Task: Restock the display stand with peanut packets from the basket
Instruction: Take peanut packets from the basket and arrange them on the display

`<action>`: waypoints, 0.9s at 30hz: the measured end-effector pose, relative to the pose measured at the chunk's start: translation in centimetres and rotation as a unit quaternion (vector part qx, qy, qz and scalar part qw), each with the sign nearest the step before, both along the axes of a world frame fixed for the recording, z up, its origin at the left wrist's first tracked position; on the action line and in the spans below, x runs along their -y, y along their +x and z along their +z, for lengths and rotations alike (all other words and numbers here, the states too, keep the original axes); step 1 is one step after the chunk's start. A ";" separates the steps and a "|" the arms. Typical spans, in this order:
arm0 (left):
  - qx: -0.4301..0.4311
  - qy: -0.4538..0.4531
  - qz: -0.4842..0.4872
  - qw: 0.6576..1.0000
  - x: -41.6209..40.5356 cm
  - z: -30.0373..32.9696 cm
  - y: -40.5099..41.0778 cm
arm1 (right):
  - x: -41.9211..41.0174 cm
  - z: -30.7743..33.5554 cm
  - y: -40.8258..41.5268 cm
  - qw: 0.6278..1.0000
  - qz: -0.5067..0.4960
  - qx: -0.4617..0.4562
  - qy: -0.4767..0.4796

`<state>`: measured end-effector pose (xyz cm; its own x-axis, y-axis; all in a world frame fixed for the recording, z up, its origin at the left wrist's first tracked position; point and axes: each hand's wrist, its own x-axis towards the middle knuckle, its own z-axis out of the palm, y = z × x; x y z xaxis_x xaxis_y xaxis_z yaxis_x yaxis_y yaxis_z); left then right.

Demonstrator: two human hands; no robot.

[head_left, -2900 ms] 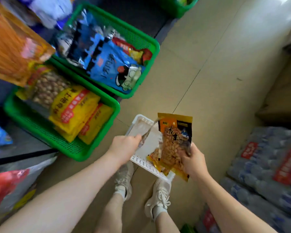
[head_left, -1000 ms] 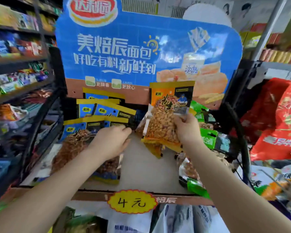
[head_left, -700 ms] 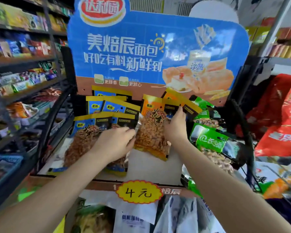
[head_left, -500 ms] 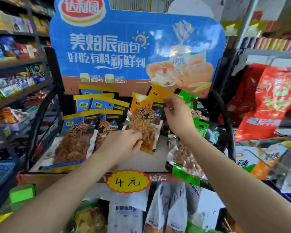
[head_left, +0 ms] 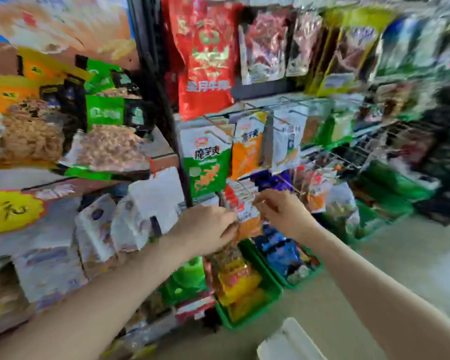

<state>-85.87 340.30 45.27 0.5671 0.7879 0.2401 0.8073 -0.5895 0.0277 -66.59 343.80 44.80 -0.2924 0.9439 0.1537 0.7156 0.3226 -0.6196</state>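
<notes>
The display stand (head_left: 164,152) fills the left of the blurred view, with peanut packets (head_left: 31,136) lying on its shelf, and a white basket (head_left: 289,341) sits on the floor at the bottom edge. Both arms reach out in front of a neighbouring rack of hanging snack bags (head_left: 208,162). The left hand (head_left: 205,229) and right hand (head_left: 283,209) are loosely curled close together, and the blur hides whether either holds anything.

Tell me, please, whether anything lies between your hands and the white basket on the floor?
Nothing visible does. The left hand and right hand hang in open air before the hanging snack packets, and only bare floor shows between them and the white basket at the bottom edge, though the frame is blurred.
</notes>
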 end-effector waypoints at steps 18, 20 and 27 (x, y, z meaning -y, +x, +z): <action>-0.224 -0.499 -0.052 0.836 5.2 -35.6 31.3 | 18.9 -30.7 33.7 0.827 -0.322 0.014 -0.461; -0.227 -0.537 -0.046 0.811 5.8 -41.4 32.9 | 19.5 -36.2 34.0 0.816 -0.331 0.014 -0.474; -0.192 -0.605 0.037 0.772 8.0 -64.3 35.9 | 18.5 -57.8 34.0 0.789 -0.315 0.005 -0.527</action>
<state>-50.00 332.25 -19.08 0.3559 0.3385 -0.8710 0.9233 -0.2712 0.2719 -32.57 325.25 -13.03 0.2899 0.5036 -0.8138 0.5338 -0.7909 -0.2993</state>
